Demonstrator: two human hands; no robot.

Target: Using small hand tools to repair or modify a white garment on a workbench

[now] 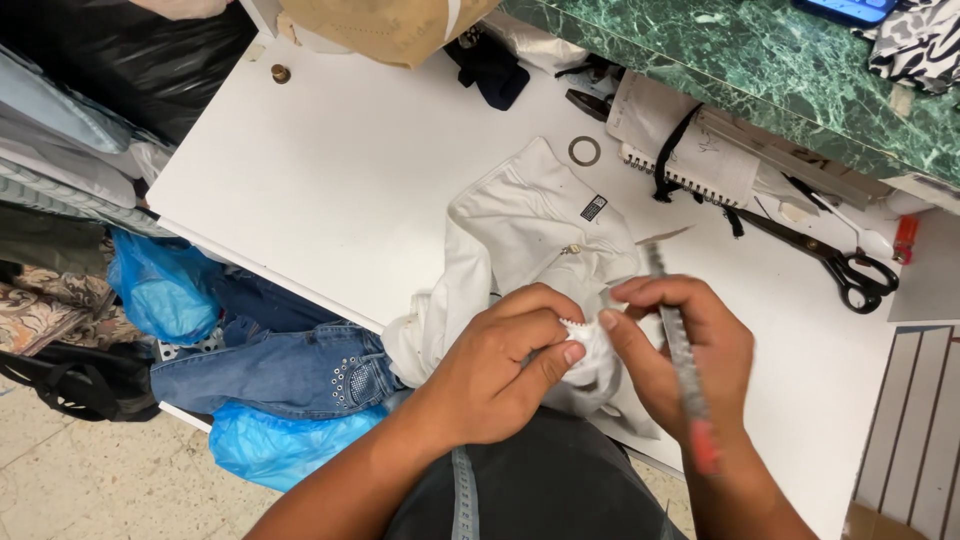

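At the near edge of the white tabletop (330, 170), the left hand (500, 370) pinches a bunched fold of the white denim garment (520, 225), thumb and fingers clamped together on the cloth; the right hand (680, 350) is closed around a slim grey tool with a red end (682, 360), its fingertips meeting the same fold. Farther off lie 1 metal ring (584, 151), a spiral notebook (680, 145) and black-handled scissors (830, 260); beyond runs a green marble counter (720, 60).
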